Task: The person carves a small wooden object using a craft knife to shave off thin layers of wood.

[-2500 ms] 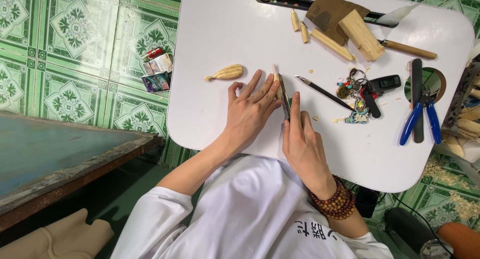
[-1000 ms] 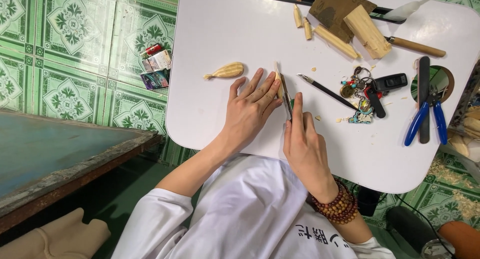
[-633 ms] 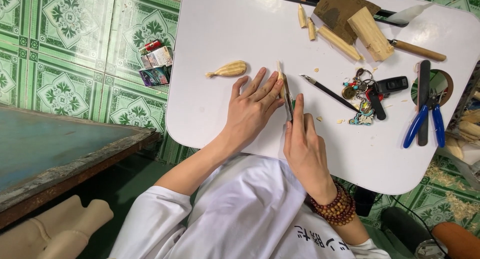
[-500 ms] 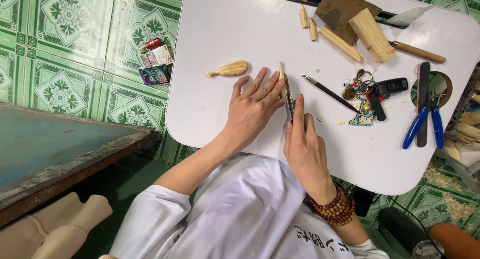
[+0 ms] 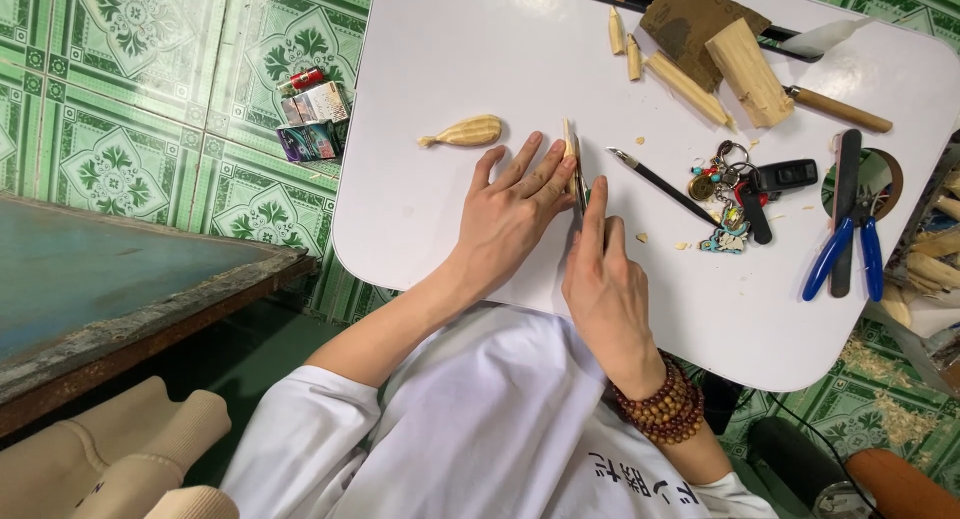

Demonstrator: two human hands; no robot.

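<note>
Between flat left hand [image 5: 512, 214] and right hand [image 5: 606, 279], seemingly gripping, lies wood strip [image 5: 571, 154].

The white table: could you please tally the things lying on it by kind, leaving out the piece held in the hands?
Loose wood pieces: 5, one carved, three small sticks, one block
Hand tools: 5, among them blue pliers, a dark file and a thin pick
Sandpaper: 1
Key bunch: 1
Total: 12
</note>
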